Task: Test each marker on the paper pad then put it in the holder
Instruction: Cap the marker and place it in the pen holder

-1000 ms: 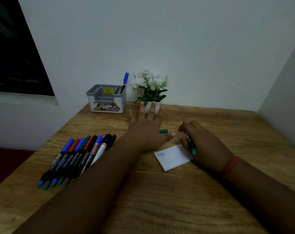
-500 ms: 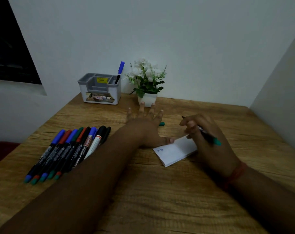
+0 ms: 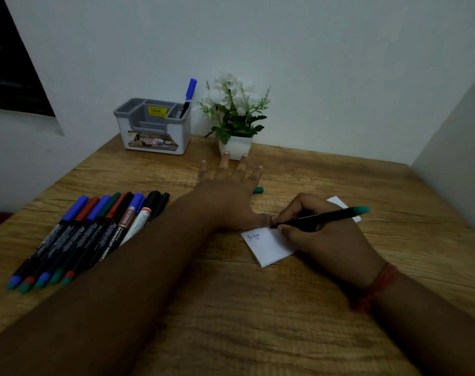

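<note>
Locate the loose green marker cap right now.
In the head view the small green marker cap lies on the wooden table just right of the left hand, behind the white paper pad and in front of the white flower pot.

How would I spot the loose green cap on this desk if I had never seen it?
Start at the white flower pot by the back wall and come toward the person along the wooden table. Just past the outstretched left hand, on its right side, lies a small green cap. Unlike the row of markers far left, it is short and alone.
</note>
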The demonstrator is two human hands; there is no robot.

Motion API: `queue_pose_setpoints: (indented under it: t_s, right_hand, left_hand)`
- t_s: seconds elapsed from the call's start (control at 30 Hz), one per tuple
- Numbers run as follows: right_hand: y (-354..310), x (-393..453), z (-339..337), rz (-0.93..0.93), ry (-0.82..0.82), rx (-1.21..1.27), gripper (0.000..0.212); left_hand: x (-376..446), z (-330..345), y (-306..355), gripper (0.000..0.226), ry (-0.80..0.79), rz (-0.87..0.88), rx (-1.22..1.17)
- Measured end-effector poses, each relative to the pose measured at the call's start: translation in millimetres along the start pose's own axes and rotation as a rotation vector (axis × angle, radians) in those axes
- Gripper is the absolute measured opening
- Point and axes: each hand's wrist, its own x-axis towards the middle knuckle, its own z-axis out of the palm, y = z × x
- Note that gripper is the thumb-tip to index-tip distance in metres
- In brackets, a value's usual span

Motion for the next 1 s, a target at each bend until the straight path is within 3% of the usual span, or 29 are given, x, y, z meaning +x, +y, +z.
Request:
queue_pose_setpoints:
  t_s: [1.0]
  right_hand:
    - [2.4, 1.4, 0.8, 0.011, -0.007, -0.06, 0.009]
  left_hand:
    - [-2.1, -0.7, 2.1, 0.104, -0.034, 0.014, -0.019]
